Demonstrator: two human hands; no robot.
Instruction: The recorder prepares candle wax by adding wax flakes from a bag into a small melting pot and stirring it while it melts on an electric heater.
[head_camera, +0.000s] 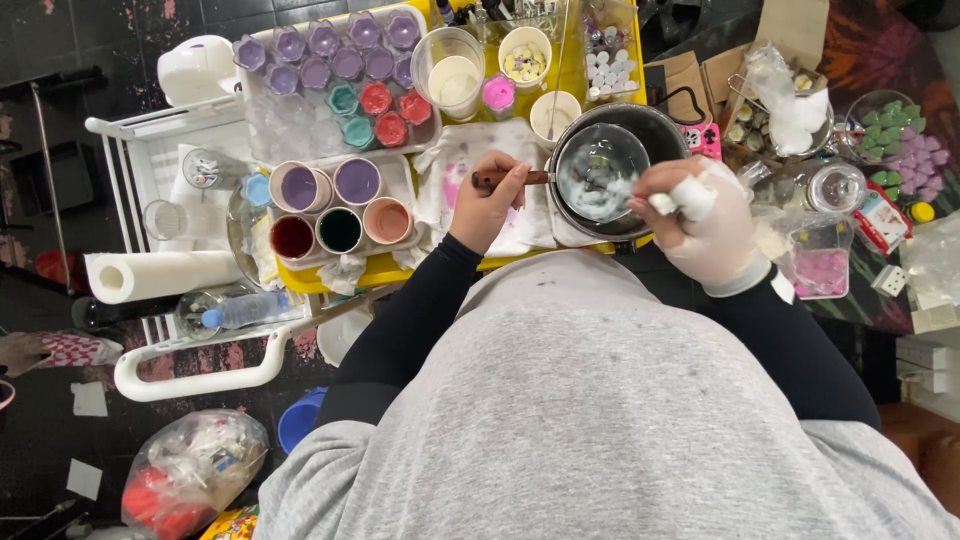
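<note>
Steel, round and shiny, the small pan (598, 172) sits inside a bigger dark pot (655, 130), white wax melting in it. The left hand (490, 200), at nine o'clock of the pan, is clenched around its brown handle (510, 179). The gloved right hand (705, 220), at three o'clock, pinches a white wad (690, 197). Paper cups (340, 229) at nine o'clock hold coloured wax.

Purple, teal and red moulds (340, 70) sit on a yellow table (385, 268).
</note>
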